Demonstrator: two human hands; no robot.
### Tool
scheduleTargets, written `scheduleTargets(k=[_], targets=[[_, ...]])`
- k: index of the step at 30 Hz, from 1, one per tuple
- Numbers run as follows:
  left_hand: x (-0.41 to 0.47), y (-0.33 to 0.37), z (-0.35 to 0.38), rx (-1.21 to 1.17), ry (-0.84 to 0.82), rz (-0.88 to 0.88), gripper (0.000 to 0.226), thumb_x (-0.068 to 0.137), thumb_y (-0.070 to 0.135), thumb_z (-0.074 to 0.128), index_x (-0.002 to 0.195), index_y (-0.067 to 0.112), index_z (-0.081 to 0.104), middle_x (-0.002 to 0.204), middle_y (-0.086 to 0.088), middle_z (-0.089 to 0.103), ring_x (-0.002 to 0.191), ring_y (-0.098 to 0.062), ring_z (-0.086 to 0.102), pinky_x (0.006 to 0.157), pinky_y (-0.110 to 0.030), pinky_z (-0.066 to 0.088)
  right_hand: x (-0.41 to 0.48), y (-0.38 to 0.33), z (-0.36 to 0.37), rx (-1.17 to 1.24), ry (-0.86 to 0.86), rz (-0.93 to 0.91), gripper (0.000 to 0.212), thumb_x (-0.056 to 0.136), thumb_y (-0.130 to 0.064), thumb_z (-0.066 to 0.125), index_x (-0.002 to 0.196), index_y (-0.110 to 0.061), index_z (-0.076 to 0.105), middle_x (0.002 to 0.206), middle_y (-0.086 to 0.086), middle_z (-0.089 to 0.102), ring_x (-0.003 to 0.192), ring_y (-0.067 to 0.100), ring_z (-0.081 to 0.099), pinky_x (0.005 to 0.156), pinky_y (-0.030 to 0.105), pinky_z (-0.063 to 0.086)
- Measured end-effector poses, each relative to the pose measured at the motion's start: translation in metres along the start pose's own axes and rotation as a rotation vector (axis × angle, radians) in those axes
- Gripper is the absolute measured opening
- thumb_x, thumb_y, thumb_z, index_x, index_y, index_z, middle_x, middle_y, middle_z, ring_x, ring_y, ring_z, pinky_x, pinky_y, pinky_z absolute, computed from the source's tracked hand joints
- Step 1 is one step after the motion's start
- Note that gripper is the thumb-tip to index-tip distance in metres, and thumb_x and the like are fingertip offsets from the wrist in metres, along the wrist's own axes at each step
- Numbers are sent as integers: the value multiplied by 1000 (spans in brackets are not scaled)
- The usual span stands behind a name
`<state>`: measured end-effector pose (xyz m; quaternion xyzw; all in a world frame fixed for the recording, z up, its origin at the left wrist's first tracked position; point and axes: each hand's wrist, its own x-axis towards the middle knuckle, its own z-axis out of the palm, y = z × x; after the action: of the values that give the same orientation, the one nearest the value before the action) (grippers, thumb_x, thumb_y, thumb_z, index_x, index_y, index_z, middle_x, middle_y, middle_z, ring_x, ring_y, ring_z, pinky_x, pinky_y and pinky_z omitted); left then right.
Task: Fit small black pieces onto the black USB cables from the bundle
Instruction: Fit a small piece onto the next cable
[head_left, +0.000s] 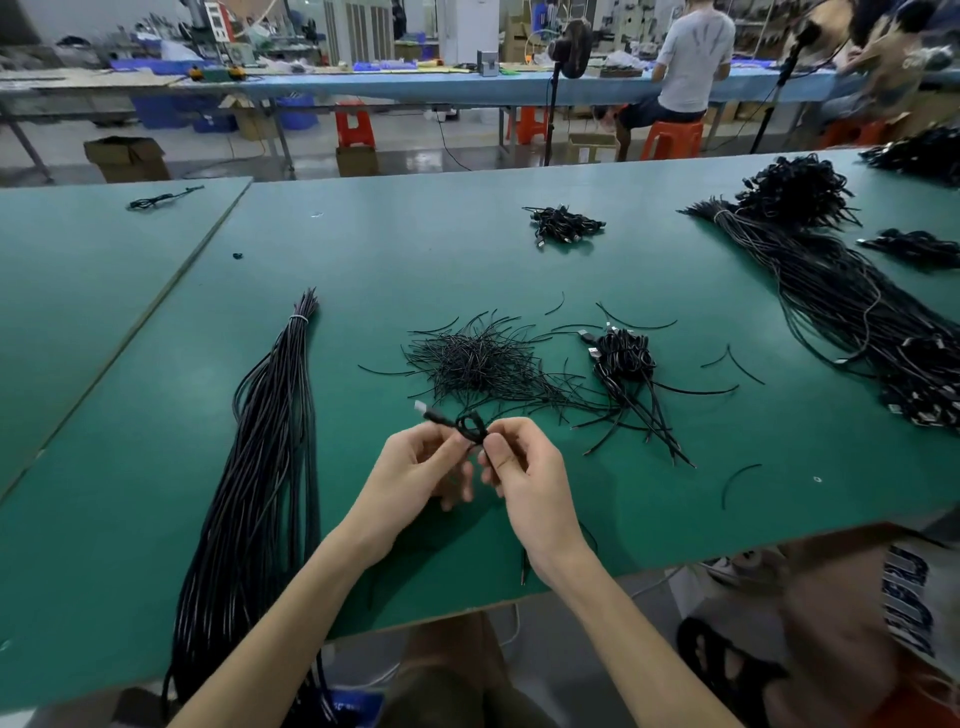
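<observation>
Operator: Forearms cross the near edge of the desk (363, 249). Where are the hands?

Inspector: Left hand (415, 467) and right hand (524, 467) meet just on the near side of the pile of short black pieces (478, 364). All positions below are referenced to that pile.

Operator: List the items, largest first.

Inspector:
1. Desk: green surface carrying everything listed.
2. Long cable bundle (260, 467): left of the pile, tied at its far end, running past the near edge.
3. Tied bundle (831, 291): right of the pile, well apart, fanning toward the right edge.
4. Pile: loose thin strands, spread flat.
5. Coiled cables (623, 358): touching the pile's right side, plugs visible.
6. Small heap of cables (566, 226): beyond the pile, well apart.

Operator: Task item and finger state?

Inspector: One USB cable (470, 427), folded into a small loop, is held between both hands on the near side of the pile. Left fingers (441, 439) pinch it behind the plug (422, 406), which points away to the left. Right thumb and forefinger pinch the loop's other side. Remaining fingers are curled. Whether a black piece is on the loop cannot be determined.
</observation>
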<state>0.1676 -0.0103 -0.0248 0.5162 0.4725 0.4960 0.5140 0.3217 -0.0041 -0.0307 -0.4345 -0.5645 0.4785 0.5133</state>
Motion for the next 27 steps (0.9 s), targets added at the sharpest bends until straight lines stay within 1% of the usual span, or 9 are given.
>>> scheduleTargets(k=[2, 5, 7, 9, 11, 14, 18, 23, 27], targets=[[0, 0, 3, 166, 49, 134, 15, 102, 19, 60, 100, 6, 67, 79, -7, 72, 68, -22, 68, 55, -30, 52, 0, 1, 0, 38, 31, 52, 14, 108, -18, 53, 100, -10, 61, 72, -3, 64, 63, 8, 57, 58, 20, 45], [-3, -1, 4, 329, 71, 229, 8, 101, 15, 64, 108, 14, 68, 87, 6, 74, 69, -8, 68, 58, -26, 54, -1, 0, 0, 59, 66, 92, 17, 108, -23, 53, 101, -10, 63, 70, -5, 66, 61, 6, 58, 54, 20, 45], [-6, -4, 5, 429, 90, 275, 11, 98, 17, 68, 109, 20, 69, 93, 11, 72, 78, -11, 69, 63, -26, 54, 0, -1, 0, 76, 83, 112, 19, 107, -24, 55, 102, -8, 64, 70, -5, 66, 60, 6, 58, 53, 20, 45], [-6, -6, 6, 567, 135, 365, 12, 96, 15, 71, 107, 19, 70, 96, 12, 69, 85, -13, 68, 67, -19, 51, 0, -1, 0, 100, 84, 129, 21, 107, -25, 56, 101, -6, 63, 68, -4, 65, 59, 7, 57, 53, 19, 45], [-5, -8, 7, 658, 176, 415, 6, 97, 16, 69, 103, 17, 70, 92, 13, 66, 80, -12, 66, 67, -11, 46, 0, -1, 1, 89, 75, 135, 24, 106, -26, 56, 98, -4, 61, 66, -4, 64, 57, 7, 55, 52, 18, 44], [-7, -9, 8, 696, 232, 382, 6, 100, 21, 66, 95, 20, 67, 75, 12, 65, 70, -11, 63, 65, -11, 44, 0, 1, 0, 50, 44, 115, 25, 106, -27, 57, 95, -5, 60, 67, -4, 65, 56, 8, 54, 52, 19, 43], [-4, -5, 3, 519, 169, 279, 19, 102, 22, 63, 84, 24, 65, 62, 2, 64, 54, -7, 55, 60, -17, 42, 0, 2, 0, 55, 19, 47, 14, 105, -19, 60, 94, -10, 58, 73, -3, 66, 65, 11, 58, 61, 19, 47], [-4, 0, 0, 13, 6, 24, 26, 101, 23, 64, 77, 15, 67, 67, -9, 56, 56, -19, 49, 57, -23, 38, 0, 2, -2, -17, 26, -45, 17, 99, -4, 64, 96, -21, 64, 93, -8, 66, 88, 7, 61, 78, 20, 47], [-4, 6, -7, -261, -211, -122, 20, 96, 24, 65, 85, 8, 64, 68, -3, 44, 57, -16, 43, 59, -23, 40, -1, 0, -3, -30, 36, -145, 20, 96, 6, 64, 99, -14, 68, 102, 1, 62, 97, 13, 61, 85, 25, 50]])
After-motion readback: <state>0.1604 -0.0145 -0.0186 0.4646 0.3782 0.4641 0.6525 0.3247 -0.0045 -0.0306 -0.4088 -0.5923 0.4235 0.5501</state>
